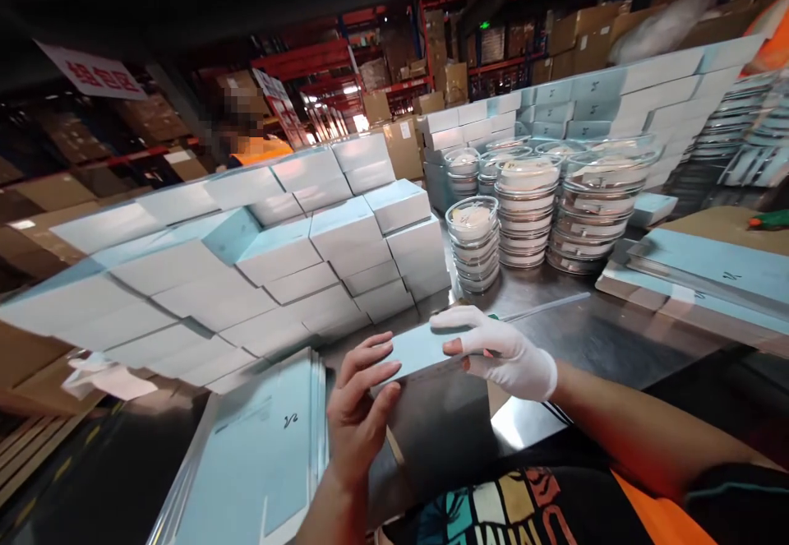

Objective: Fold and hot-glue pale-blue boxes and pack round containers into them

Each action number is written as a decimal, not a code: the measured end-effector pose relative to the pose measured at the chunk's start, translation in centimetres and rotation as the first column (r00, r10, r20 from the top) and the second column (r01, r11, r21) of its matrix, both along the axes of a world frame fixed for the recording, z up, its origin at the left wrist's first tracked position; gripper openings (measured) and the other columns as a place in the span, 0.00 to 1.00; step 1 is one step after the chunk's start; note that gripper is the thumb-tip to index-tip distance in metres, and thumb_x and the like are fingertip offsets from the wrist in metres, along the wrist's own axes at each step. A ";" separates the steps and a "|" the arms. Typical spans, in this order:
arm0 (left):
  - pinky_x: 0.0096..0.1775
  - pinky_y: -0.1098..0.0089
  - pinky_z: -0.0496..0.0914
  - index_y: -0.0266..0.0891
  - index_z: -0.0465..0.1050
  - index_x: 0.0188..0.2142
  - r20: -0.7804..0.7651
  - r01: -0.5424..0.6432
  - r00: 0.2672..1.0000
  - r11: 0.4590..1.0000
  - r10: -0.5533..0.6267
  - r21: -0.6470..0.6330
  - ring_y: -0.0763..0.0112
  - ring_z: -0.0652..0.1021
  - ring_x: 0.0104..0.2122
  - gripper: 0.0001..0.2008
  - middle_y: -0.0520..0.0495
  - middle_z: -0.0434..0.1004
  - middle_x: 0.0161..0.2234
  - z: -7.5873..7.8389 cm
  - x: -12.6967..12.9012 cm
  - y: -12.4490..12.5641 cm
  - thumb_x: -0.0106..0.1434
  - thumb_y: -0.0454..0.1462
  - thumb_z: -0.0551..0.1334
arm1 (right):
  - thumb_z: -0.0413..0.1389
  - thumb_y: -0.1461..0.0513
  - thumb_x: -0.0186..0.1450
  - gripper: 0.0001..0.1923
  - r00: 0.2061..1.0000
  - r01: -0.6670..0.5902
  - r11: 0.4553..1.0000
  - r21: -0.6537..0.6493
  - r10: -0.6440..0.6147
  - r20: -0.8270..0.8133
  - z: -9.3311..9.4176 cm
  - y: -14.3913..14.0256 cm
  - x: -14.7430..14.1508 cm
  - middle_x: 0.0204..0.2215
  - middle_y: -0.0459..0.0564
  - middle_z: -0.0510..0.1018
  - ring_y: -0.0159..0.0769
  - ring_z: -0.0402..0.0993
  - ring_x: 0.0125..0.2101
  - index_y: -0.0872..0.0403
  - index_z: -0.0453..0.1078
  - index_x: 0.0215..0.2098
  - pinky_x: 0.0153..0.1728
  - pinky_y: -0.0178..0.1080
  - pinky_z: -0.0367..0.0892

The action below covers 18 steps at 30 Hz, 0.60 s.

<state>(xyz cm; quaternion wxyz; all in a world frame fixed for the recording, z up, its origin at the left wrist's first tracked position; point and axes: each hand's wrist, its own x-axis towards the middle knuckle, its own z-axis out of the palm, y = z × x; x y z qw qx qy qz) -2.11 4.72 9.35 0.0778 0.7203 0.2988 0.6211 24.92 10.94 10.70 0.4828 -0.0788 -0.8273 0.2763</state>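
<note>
Two hands on one pale blue box [414, 349], held just above the steel table [592, 339]. Left hand [357, 413] is bare, fingers curled onto the box's near end. Right hand [502, 352] wears a white glove and pinches the far end, thumb on the side, fingers over the top. Flat blue sleeves [259, 454] sit stacked just left of the hands. Behind is a wall of stacked boxes [277, 257], and further right, clear tubs [530, 208] in piles.
</note>
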 end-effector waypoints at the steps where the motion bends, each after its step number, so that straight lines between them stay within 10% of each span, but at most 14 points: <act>1: 0.57 0.56 0.77 0.47 0.81 0.49 -0.063 -0.006 0.998 1.000 0.005 -0.009 0.55 0.81 0.60 0.08 0.44 0.81 0.52 0.8 -0.5 -0.1 0.73 0.34 0.65 | 0.58 0.61 0.77 0.13 1.000 0.026 0.996 0.081 -0.025 -0.009 0.5 -0.2 -0.4 0.62 0.58 0.77 0.41 0.72 0.65 0.47 0.77 0.58 0.65 0.52 0.68; 6: 0.55 0.51 0.76 0.47 0.77 0.58 -0.619 -0.155 0.779 0.987 0.097 -0.041 0.44 0.78 0.61 0.20 0.37 0.81 0.58 5.4 -1.6 -1.4 0.68 0.44 0.71 | 0.58 0.64 0.75 0.12 0.979 0.122 0.889 0.442 -0.182 0.095 2.2 -1.5 -3.2 0.64 0.61 0.75 0.43 0.67 0.66 0.50 0.76 0.56 0.66 0.52 0.66; 9: 0.49 0.53 0.78 0.48 0.72 0.65 -0.670 -0.225 0.732 0.972 0.119 -0.073 0.48 0.84 0.51 0.28 0.37 0.84 0.55 6.7 -2.2 -2.3 0.68 0.48 0.70 | 0.57 0.50 0.77 0.29 0.979 -0.017 0.917 0.398 -0.066 0.194 3.1 0.9 -3.7 0.72 0.68 0.64 0.46 0.62 0.72 0.54 0.65 0.70 0.68 0.50 0.65; 12: 0.54 0.51 0.77 0.47 0.70 0.68 -0.400 -0.422 0.856 0.889 0.327 -0.178 0.47 0.83 0.53 0.34 0.37 0.81 0.59 6.0 -3.7 -2.5 0.65 0.51 0.71 | 0.45 0.46 0.80 0.32 0.929 0.293 0.930 0.224 -0.332 0.162 4.0 7.4 -2.5 0.74 0.66 0.63 0.46 0.60 0.74 0.55 0.60 0.74 0.72 0.52 0.59; 16: 0.60 0.53 0.75 0.45 0.47 0.78 0.240 -0.457 0.783 0.792 0.574 -0.404 0.51 0.79 0.59 0.56 0.36 0.74 0.64 2.8 -5.2 -1.8 0.60 0.50 0.75 | 0.60 0.56 0.72 0.26 0.466 0.821 0.542 0.181 -0.819 0.335 4.6 17.0 0.3 0.74 0.71 0.61 0.63 0.52 0.74 0.63 0.72 0.64 0.73 0.64 0.48; 18: 0.57 0.56 0.77 0.50 0.42 0.79 0.379 -0.308 0.754 0.798 0.537 -0.519 0.54 0.79 0.58 0.59 0.38 0.71 0.67 0.7 -5.0 -1.3 0.58 0.49 0.76 | 0.62 0.61 0.69 0.16 0.399 0.859 0.480 0.180 -0.846 0.353 4.7 19.5 1.5 0.69 0.73 0.69 0.64 0.57 0.71 0.63 0.78 0.52 0.71 0.65 0.49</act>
